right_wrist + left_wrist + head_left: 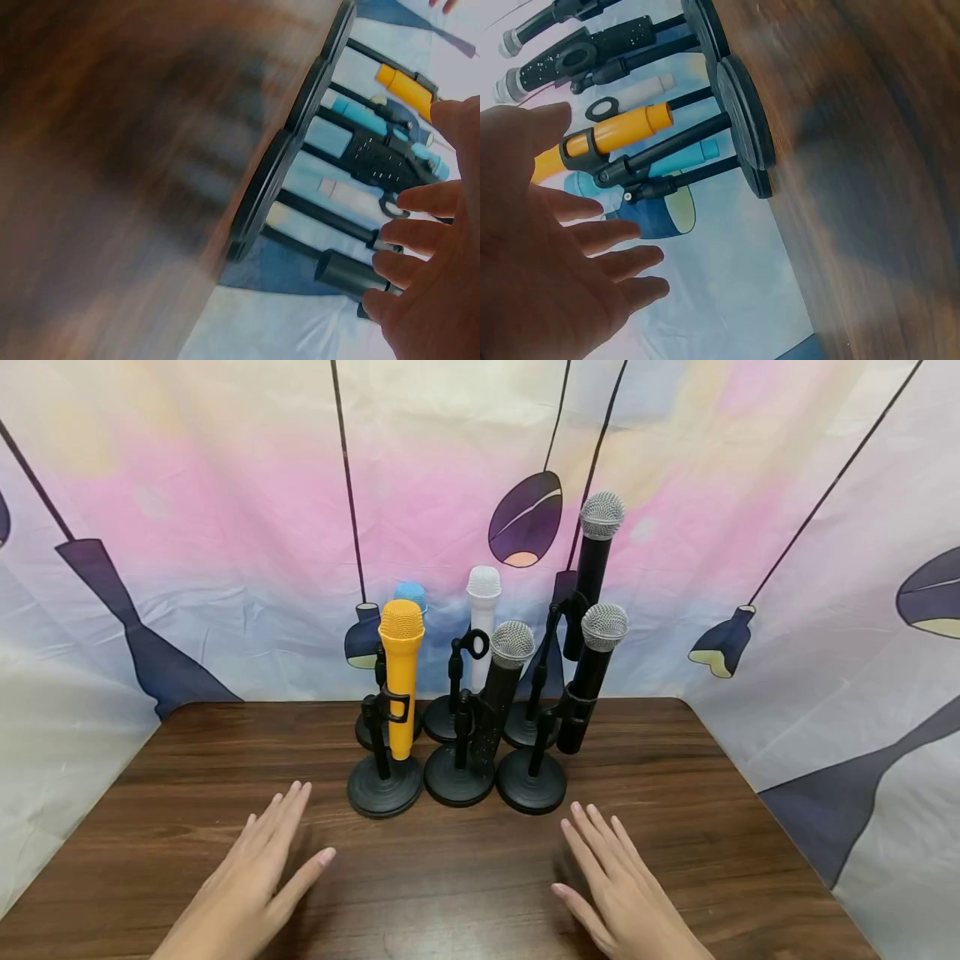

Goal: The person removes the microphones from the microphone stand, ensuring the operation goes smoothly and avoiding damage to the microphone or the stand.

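Observation:
My left hand (251, 881) is over the near left of the table with its fingers straight and thumb spread, holding nothing. Nearest to it is a yellow microphone (402, 672), clipped to a black stand (384, 787). On the other side my right hand (618, 881), also empty, has its fingers extended toward the stands. Closest to that hand is a black microphone (590, 677) with a silver mesh head, leaning in its stand (532, 782). Between these two, a speckled black microphone (497, 697) tilts in a front-row stand (459, 777).
Behind the front row are a blue microphone (411, 594), mostly hidden, a white microphone (483, 602) and a taller black microphone (592, 572). A clip ring (476, 644) overlaps the white one. The brown wooden table (232, 752) meets a patterned cloth (247, 527) at its back edge.

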The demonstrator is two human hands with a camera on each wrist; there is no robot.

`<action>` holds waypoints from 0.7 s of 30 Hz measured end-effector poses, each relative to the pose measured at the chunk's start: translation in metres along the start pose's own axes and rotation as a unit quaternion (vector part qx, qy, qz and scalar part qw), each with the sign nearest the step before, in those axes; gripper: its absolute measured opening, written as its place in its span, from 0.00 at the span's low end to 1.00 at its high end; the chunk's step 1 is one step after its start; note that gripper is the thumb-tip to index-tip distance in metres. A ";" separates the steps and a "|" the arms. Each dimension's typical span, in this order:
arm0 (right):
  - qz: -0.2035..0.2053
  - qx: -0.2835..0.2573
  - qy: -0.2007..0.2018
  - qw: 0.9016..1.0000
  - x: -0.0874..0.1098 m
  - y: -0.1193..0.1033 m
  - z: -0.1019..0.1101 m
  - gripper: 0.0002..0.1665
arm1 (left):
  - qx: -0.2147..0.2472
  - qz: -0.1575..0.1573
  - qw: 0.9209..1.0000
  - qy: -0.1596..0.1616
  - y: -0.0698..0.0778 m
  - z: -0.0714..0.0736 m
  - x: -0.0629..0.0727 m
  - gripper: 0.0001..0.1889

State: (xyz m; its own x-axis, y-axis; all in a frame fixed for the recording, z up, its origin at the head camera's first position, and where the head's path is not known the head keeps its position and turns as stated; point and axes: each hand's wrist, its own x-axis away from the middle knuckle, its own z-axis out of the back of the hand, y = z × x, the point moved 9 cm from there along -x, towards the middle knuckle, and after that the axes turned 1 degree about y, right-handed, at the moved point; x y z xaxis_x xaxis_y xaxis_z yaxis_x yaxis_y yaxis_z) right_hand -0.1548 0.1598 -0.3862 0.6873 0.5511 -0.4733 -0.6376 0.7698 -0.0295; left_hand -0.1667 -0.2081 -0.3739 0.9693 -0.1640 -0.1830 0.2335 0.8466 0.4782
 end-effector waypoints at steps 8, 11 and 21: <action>0.035 -0.045 -0.009 0.998 -0.022 -0.022 0.002 0.38 | 0.044 -0.020 0.999 0.014 0.006 0.016 -0.022 0.41; 0.054 -0.070 -0.008 0.996 -0.033 -0.032 0.001 0.36 | 0.058 -0.030 0.997 0.032 0.009 0.020 -0.032 0.39; 0.085 -0.204 -0.011 0.975 -0.073 -0.051 -0.011 0.30 | 0.104 -0.036 0.992 0.060 0.017 0.030 -0.068 0.36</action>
State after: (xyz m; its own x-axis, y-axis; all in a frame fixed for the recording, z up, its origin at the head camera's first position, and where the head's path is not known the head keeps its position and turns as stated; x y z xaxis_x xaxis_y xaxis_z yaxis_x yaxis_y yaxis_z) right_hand -0.1762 0.0765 -0.3597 0.5632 0.6702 -0.4835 -0.8258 0.4767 -0.3012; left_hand -0.2258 -0.1976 -0.3275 0.9364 -0.1482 -0.3182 0.3247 0.7103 0.6246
